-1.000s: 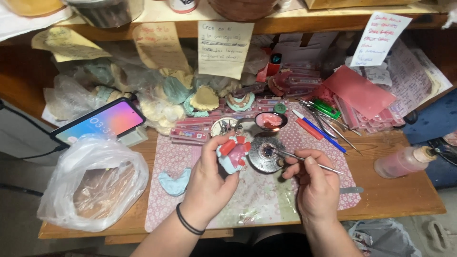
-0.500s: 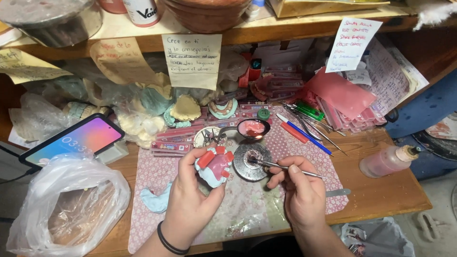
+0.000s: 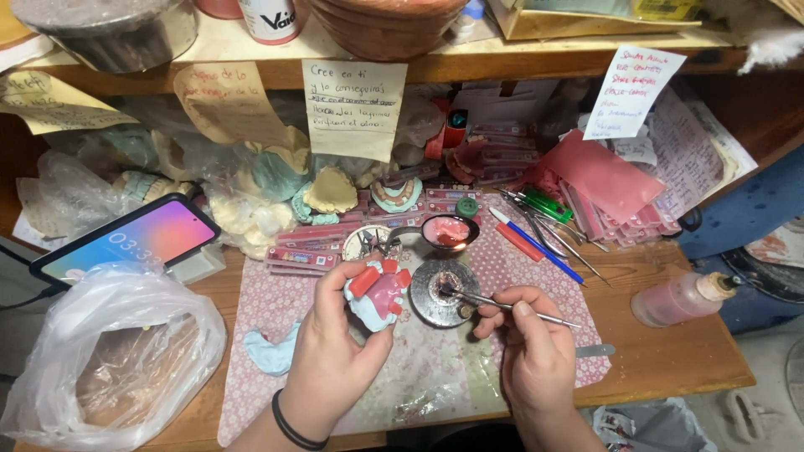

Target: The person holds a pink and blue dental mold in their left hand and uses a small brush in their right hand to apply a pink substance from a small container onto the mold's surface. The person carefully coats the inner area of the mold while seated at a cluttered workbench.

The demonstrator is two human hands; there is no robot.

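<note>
Meanwhile left hand [image 3: 335,351] grips dental model [image 3: 377,295]; right hand [image 3: 536,356] holds metal instrument [image 3: 511,306]

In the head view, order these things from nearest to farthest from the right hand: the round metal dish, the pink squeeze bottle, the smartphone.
From the right hand:
1. Round metal dish, just upper left, under the tool tip.
2. Pink squeeze bottle, to the right, lying on the table.
3. Smartphone, far left.

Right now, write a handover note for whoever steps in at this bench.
Left hand: holds the dental model, pale blue with pink wax and red pieces, above the patterned mat.
Right hand: pinches a thin metal tool, tip in the round metal tin.
Done: wax is already on the model.
Left: cannot tell how much more goes on.
Nearby: small bowl of pink wax behind the tin.
</note>
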